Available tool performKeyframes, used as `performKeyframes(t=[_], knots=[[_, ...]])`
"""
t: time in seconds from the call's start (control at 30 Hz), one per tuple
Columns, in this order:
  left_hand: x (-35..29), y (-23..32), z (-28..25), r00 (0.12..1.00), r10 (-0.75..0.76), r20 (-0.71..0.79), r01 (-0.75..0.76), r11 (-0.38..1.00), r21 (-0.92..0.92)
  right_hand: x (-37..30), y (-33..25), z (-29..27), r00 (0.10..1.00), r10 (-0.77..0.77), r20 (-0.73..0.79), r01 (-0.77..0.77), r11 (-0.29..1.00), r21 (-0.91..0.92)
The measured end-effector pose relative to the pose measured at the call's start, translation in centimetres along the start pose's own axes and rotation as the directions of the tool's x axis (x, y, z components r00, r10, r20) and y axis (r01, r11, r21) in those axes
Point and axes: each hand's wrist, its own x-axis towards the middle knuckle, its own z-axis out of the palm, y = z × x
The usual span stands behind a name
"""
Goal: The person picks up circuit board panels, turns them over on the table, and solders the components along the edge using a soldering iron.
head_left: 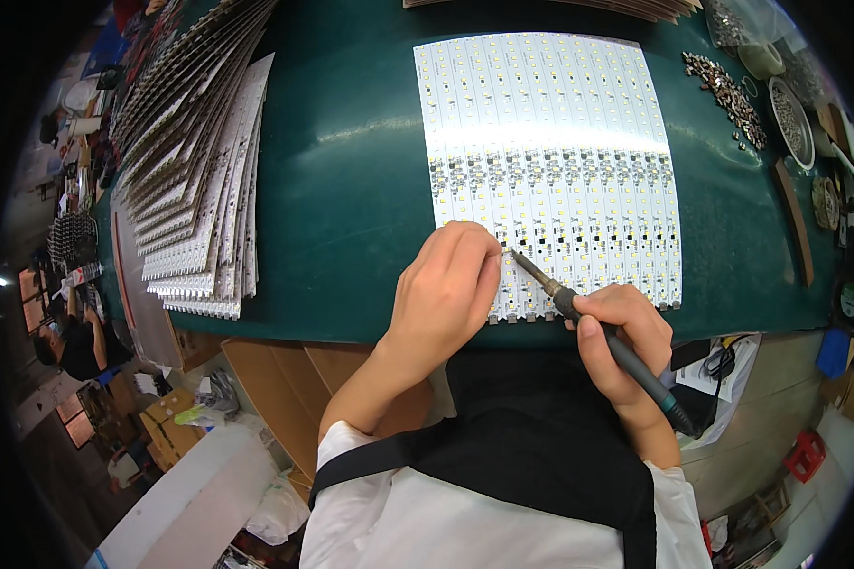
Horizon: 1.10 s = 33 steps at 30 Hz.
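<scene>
A white LED circuit board panel [550, 119], split into narrow strips with rows of small yellow and black components, lies flat on the green table. My right hand [626, 327] grips a soldering iron [645, 370] by its dark handle, and the metal tip points up and left to the panel's lower left part. My left hand [446, 284] rests over the panel's lower left edge with its fingers pinched together close to that tip. Whatever those fingers hold is too small or hidden to make out.
Tall fanned stacks of similar board panels [204, 204] stand on the left of the green table [342, 190]. At the right are a pile of small metal parts [726, 100], a bowl of parts [789, 123] and a brown strip [793, 223]. Another person [90, 341] is far left.
</scene>
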Motion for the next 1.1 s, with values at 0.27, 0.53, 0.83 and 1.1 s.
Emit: performKeyframes(t=[0.27,0.53,0.83,1.1], knots=[[0.2,0.1,0.2,0.997,0.065,-0.034,-0.063,0.996,0.066,-0.2,0.0,-0.1,1.000,-0.005,-0.011,0.005,1.000,-0.013],[0.3,0.6,0.0,0.999,0.049,-0.004,-0.048,0.993,0.103,0.0,-0.1,-0.4,1.000,-0.011,0.004,0.011,1.000,-0.003],[0.6,1.4,0.0,0.998,-0.061,0.024,0.062,0.997,-0.038,-0.5,-0.2,-1.5,0.999,0.013,-0.046,-0.014,1.000,-0.009],[0.7,1.2,1.3,0.999,-0.006,0.032,0.006,1.000,0.022,-0.3,0.4,-1.3,0.999,-0.007,-0.047,0.007,1.000,-0.005]])
